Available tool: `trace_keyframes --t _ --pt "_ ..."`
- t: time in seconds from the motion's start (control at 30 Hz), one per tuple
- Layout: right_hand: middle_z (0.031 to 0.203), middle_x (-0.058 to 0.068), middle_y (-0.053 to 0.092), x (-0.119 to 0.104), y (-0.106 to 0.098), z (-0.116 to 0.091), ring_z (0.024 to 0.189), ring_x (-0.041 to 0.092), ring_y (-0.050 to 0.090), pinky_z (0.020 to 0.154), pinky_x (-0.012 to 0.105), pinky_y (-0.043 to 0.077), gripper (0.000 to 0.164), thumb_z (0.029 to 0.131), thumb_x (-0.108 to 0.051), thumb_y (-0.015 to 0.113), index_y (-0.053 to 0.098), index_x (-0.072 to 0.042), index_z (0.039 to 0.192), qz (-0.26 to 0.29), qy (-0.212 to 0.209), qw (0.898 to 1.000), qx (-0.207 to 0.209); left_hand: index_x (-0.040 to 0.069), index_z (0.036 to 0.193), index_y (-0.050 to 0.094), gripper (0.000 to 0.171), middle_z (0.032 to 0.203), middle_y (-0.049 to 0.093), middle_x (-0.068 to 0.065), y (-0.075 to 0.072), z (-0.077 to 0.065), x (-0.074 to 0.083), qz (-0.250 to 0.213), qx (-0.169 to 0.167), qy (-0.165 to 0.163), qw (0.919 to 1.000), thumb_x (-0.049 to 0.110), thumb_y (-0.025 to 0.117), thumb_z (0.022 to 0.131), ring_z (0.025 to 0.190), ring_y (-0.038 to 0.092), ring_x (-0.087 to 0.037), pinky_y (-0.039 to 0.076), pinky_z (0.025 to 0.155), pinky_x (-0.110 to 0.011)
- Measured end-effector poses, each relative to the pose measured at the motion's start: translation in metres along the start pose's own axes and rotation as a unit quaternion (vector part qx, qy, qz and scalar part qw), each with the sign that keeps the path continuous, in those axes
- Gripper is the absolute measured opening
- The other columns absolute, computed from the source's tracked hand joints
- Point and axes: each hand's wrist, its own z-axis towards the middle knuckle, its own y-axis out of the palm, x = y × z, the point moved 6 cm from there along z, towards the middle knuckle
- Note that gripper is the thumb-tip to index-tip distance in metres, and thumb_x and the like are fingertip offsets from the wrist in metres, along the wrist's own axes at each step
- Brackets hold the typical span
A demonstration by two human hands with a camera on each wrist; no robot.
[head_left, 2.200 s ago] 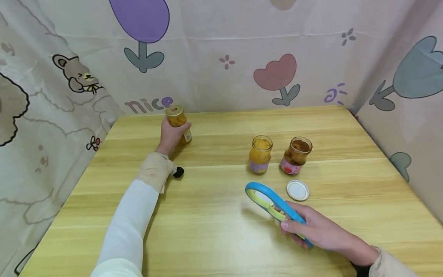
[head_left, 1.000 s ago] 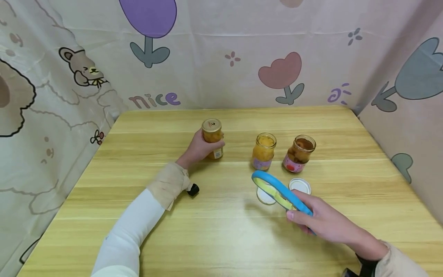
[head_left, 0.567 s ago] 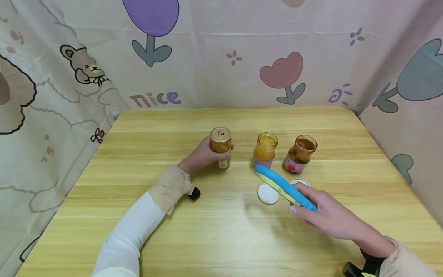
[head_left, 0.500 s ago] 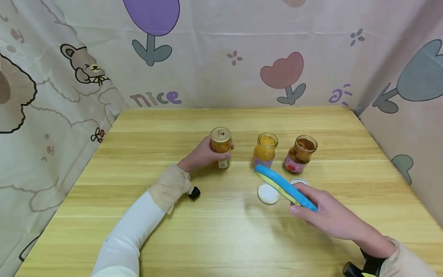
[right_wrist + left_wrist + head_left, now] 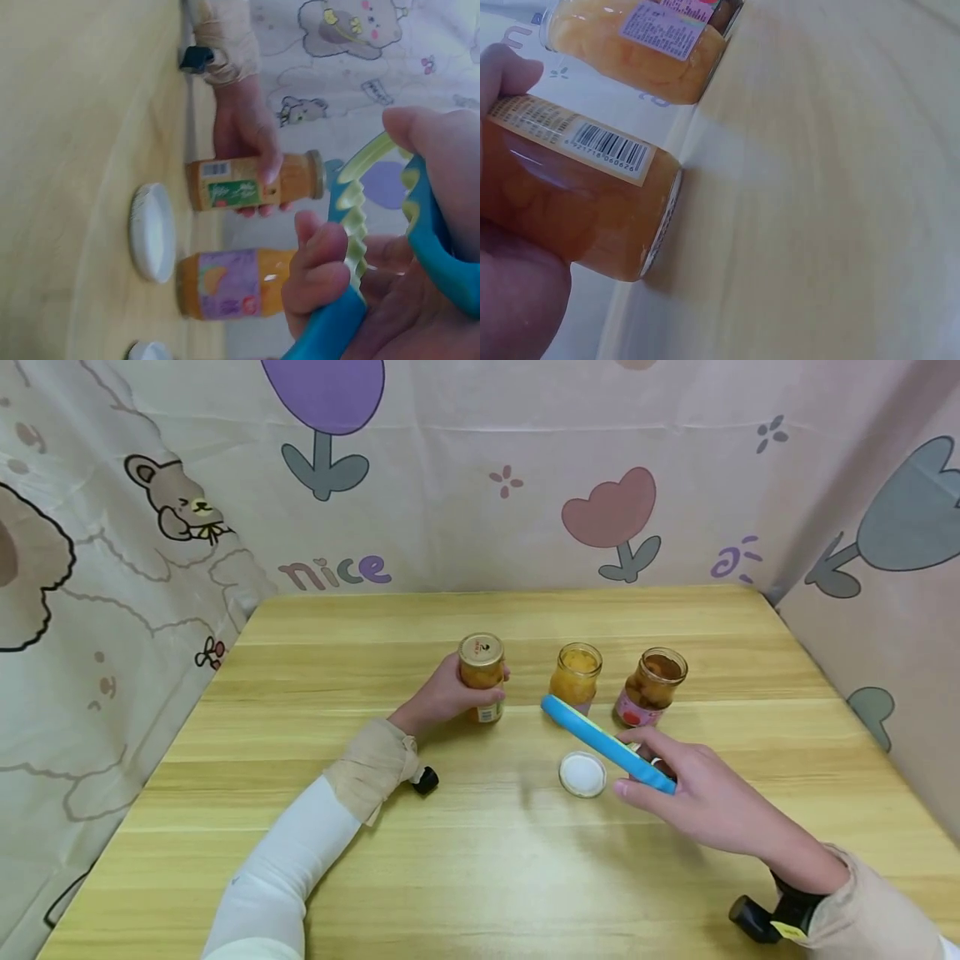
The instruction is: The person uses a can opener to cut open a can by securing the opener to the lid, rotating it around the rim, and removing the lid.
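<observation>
My left hand [image 5: 441, 700] grips a capped glass jar of orange fruit [image 5: 480, 675], standing upright left of two open jars. Fingers and thumb wrap its middle; its gold lid [image 5: 482, 649] faces up. In the left wrist view the base of the jar [image 5: 630, 217] is right at the tabletop. My right hand [image 5: 712, 800] holds a blue jar opener [image 5: 600, 739] above the table, seen nearly edge-on from the head. The right wrist view shows wavy yellow-green teeth inside the jar opener [image 5: 352, 217], with fingers round one arm and the thumb side at the other.
An open jar of yellow fruit [image 5: 576, 675] with a purple label stands right of the held jar. Beside it is an open jar with dark contents [image 5: 651, 689]. A white lid [image 5: 582, 774] lies in front; another lid [image 5: 150, 351] shows in the right wrist view. Printed cloth [image 5: 450, 527] hangs behind.
My left hand has brought the capped jar from the back left to near the open jars, then kept it there. My right hand has turned the jar opener edge-on and shifted slightly up.
</observation>
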Motion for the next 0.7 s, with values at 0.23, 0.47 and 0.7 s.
trace_keyframes --t 0.23,0.47,0.7 --pt "0.076 -0.006 0.055 -0.016 -0.001 0.008 0.063 0.012 0.049 0.050 0.026 0.042 0.054 0.086 -0.057 0.061 0.049 -0.025 0.128 -0.055 -0.007 0.998 0.034 -0.003 0.124 0.050 0.047 0.115 0.060 -0.017 0.006 -0.001 0.003 0.008 0.005 -0.017 0.9998 0.000 0.071 0.082 0.110 0.054 -0.037 0.044 0.098 -0.041" --pt "0.078 -0.001 0.053 -0.024 -0.004 0.020 0.063 0.014 0.047 0.048 0.027 0.037 0.070 0.082 -0.067 0.058 0.049 -0.016 0.130 -0.158 -0.030 0.983 0.091 -0.002 0.124 0.050 0.048 0.115 0.061 -0.018 0.019 -0.005 0.025 0.008 0.008 -0.023 0.9997 0.001 0.072 0.082 0.105 0.058 -0.024 0.046 0.097 -0.038" --pt "0.076 0.002 0.050 -0.027 -0.009 0.030 0.057 0.015 0.043 0.042 0.025 0.034 0.080 0.079 -0.071 0.058 0.048 -0.009 0.128 -0.224 -0.041 0.964 0.134 0.003 0.127 0.050 0.050 0.116 0.060 -0.011 0.027 -0.007 0.028 0.023 0.015 -0.027 0.9993 0.005 0.072 0.082 0.106 0.058 -0.024 0.047 0.095 -0.038"
